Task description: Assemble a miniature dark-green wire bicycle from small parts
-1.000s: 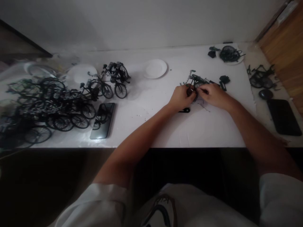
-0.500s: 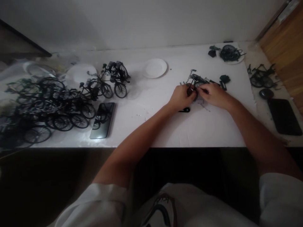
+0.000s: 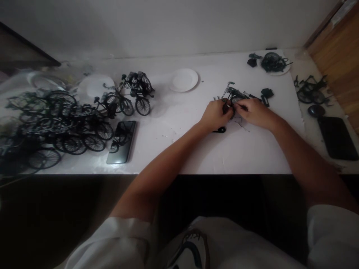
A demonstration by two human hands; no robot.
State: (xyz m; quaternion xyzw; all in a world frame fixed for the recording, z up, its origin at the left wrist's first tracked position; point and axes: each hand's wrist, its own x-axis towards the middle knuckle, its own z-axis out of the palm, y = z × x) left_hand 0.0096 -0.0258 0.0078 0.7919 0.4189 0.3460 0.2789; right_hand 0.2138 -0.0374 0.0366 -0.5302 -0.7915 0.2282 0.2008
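Note:
A small dark model bicycle frame point(image 3: 233, 93) lies on the white table point(image 3: 196, 149), right of centre. My left hand point(image 3: 214, 116) is closed on its near left part. My right hand point(image 3: 254, 112) is closed on its right side, fingertips pinched against the frame. The two hands almost touch over the model. Its lower parts are hidden by my fingers. A small black loose part point(image 3: 220, 130) lies just below my left hand.
A heap of finished model bicycles point(image 3: 56, 123) fills the left side. A black phone point(image 3: 122, 142) lies near the front edge. A white plate point(image 3: 183, 80) sits at the back. More dark parts point(image 3: 273, 62) and a black phone point(image 3: 338, 138) lie at right.

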